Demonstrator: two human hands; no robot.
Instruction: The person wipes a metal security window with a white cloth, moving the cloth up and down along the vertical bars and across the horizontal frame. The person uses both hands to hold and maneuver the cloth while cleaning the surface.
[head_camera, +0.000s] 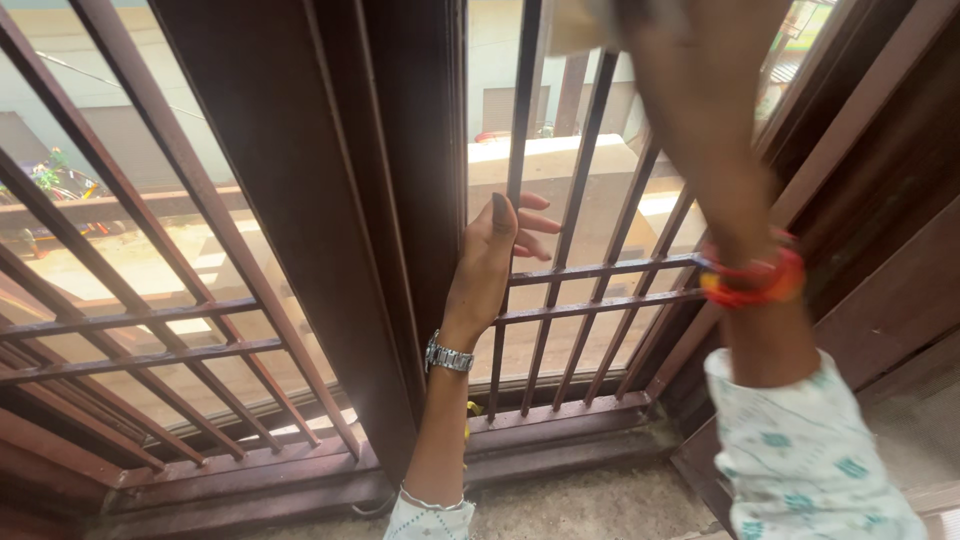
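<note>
My left hand (495, 255) grips a vertical bar (520, 150) of the dark brown window grille, thumb in front and fingers wrapped behind it. A silver wristwatch (449, 356) sits on that wrist. My right arm reaches up along the right side of the grille, with red and orange bangles (755, 280) on the wrist. My right hand (650, 20) is at the top edge, blurred, pressing a pale cloth (580, 25) against the bars; only part of it shows.
A wide brown window frame post (330, 200) splits the grille into two panels. A stone sill (590, 505) runs below. Outside are a pale concrete ledge (555, 160), buildings and some greenery. A wooden shutter (880, 200) stands at the right.
</note>
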